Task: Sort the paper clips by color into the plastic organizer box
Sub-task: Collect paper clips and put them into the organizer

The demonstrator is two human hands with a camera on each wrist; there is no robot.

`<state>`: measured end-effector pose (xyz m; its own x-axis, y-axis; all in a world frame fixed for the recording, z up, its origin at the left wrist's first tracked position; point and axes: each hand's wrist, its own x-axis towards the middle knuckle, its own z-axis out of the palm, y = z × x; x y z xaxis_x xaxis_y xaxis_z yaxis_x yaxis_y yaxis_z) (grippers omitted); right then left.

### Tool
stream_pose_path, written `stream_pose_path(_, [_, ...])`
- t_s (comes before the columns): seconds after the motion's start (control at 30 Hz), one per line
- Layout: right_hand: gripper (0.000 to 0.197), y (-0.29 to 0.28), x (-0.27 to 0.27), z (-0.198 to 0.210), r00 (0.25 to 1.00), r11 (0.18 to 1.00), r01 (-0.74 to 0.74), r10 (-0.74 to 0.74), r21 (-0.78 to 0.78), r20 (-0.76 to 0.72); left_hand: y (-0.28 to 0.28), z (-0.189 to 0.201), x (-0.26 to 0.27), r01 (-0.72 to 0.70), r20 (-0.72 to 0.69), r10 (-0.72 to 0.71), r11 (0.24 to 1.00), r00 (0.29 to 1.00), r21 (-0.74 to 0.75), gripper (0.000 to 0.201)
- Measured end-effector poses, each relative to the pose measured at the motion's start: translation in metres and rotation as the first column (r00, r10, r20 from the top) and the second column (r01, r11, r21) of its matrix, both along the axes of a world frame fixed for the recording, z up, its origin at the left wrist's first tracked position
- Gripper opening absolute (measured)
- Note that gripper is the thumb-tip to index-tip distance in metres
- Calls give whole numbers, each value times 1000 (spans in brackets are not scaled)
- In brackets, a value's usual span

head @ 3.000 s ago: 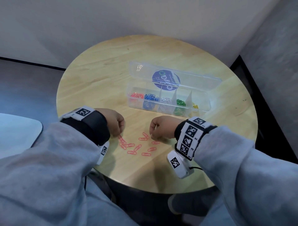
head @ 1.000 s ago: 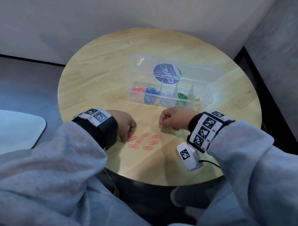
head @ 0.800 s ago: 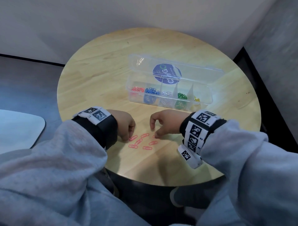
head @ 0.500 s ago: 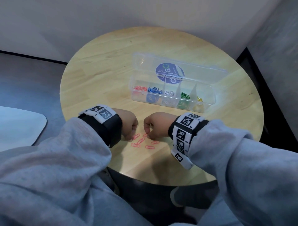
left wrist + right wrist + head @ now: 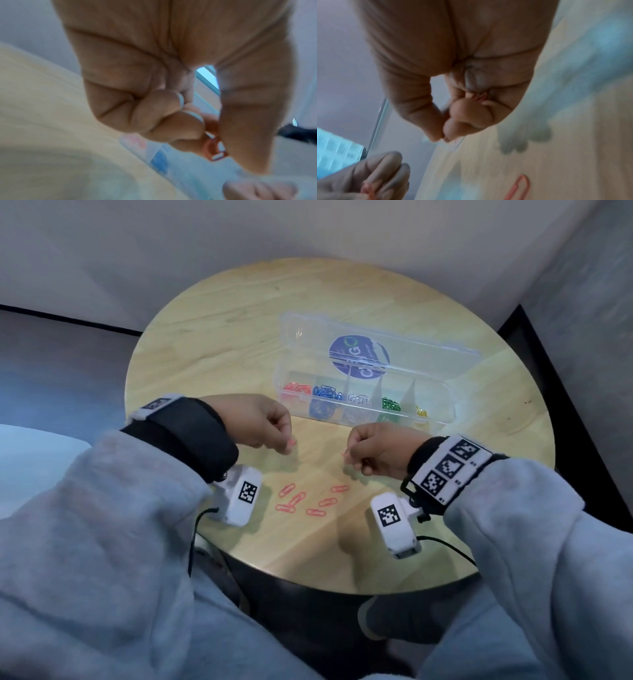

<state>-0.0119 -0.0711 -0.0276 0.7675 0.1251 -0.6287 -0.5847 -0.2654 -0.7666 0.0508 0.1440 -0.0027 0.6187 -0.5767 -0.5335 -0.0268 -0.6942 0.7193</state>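
Left hand: our left hand hung just above the round wooden table, its fingers curled and its thumb and forefinger pinching a pink paper clip; the left wrist view showed that clip clamped between fingertip and thumb.
Right hand: our right hand was raised beside it, fingers curled in, thumb and forefinger pressed together on a second pink clip, of which only a thin end showed past the fingertips.
Right wrist view: there we saw the thumb tip meeting the forefinger, with a trace of pink deeper in the curled palm; the picture was too blurred for us to say more.
Loose clips: six pink paper clips lay scattered on the table nearer to us than the hands, between the two wrists, touching neither hand.
Organizer box: the clear plastic organizer box stood beyond the hands with its lid folded back open, a round blue label showing through it.
Compartments: from left to right we saw red clips, blue clips, silver clips, green clips and yellow clips, each colour in its own section.
Wrists: both our wrists wore bands with black-and-white square markers, and grey sleeves covered our arms.
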Motion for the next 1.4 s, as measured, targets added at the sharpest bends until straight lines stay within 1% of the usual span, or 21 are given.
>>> stream_pose_path(0.07, [23, -4, -2, -1, 994, 983, 110, -105, 146, -43, 1, 3, 1, -144, -106, 128, 977, 986, -160, 25])
stream_pose_path(0.1, [23, -6, -3, -1, 989, 970, 145, -136, 194, -63, 1, 4, 1, -210, -149, 181, 955, 972, -209, 26])
stream_pose_path(0.2, [27, -10, -5, -1, 971, 931, 234, -208, 279, -120, 0, 5, 3, -347, -267, 274, 894, 924, -283, 28])
stream_pose_path(0.27, [27, -11, -6, -1, 955, 900, 291, -253, 326, -155, -1, 5, 2, -413, -351, 304, 861, 886, -298, 28])
stream_pose_path(0.37, [26, -11, -6, -1, 926, 855, 374, -324, 360, -193, -1, 4, 2, -529, -460, 367, 797, 808, -293, 26])
stream_pose_path(0.43, [25, -10, -6, -2, 922, 852, 382, -326, 357, -207, -1, 4, 2, -573, -517, 379, 768, 767, -287, 24])
stream_pose_path(0.5, [21, -8, -6, -2, 931, 876, 355, -301, 326, -205, -2, 4, 2, -590, -547, 384, 762, 744, -267, 24])
stream_pose_path(0.6, [17, -6, -5, -2, 961, 949, 258, -233, 178, -152, -4, 4, -1, -567, -522, 396, 794, 756, -219, 22])
stream_pose_path(0.67, [15, -3, -5, -1, 995, 996, 90, -91, -22, -41, -9, 4, -3, -524, -456, 406, 835, 792, -168, 21])
stream_pose_path(0.7, [16, -2, -5, 0, 1000, 988, -18, 20, -151, 12, -12, 5, -5, -490, -397, 409, 863, 822, -124, 20])
stream_pose_path(0.77, [13, 0, -6, 2, 976, 912, -179, 211, -369, 48, -18, 5, -8, -391, -258, 376, 921, 890, -5, 20])
stream_pose_path(0.8, [9, 1, -7, 3, 965, 881, -219, 260, -419, 44, -20, 5, -10, -329, -206, 333, 943, 920, 54, 20])
stream_pose_path(0.83, [6, 2, -7, 2, 960, 870, -235, 279, -434, 38, -22, 5, -11, -276, -171, 290, 956, 942, 102, 20])
stream_pose_path(0.9, [6, 3, -6, -1, 965, 877, -224, 260, -425, 28, -25, 3, -14, -221, -131, 242, 963, 962, 156, 26])
stream_pose_path(0.97, [8, 3, -6, -3, 983, 920, -172, 182, -354, -5, -25, 2, -15, -201, -109, 224, 961, 968, 189, 31])
stream_pose_path(1.03, [17, 2, -7, -4, 997, 983, -49, 37, -178, -65, -25, 1, -16, -162, -87, 186, 960, 979, 230, 33])
stream_pose_path(1.07, [20, 0, -7, -4, 994, 997, 36, -43, -69, -98, -26, 0, -16, -128, -77, 152, 958, 985, 255, 32])
stream_pose_path(1.13, [24, -4, -7, -5, 974, 976, 180, -159, 126, -160, -26, 0, -16, -49, -77, 76, 952, 994, 302, 21])
stream_pose_path(1.17, [26, -6, -6, -5, 966, 959, 216, -182, 183, -184, -26, -1, -16, -19, -81, 47, 949, 996, 316, 13])
stream_pose_path(1.23, [29, -6, -5, -5, 961, 950, 224, -178, 217, -211, -25, -2, -15, 9, -67, 14, 945, 998, 326, 4])
stream_pose_path(1.4, [30, -8, -7, -4, 969, 967, 142, -92, 211, -228, -25, -7, -15, 53, -15, -51, 931, 999, 360, 8])
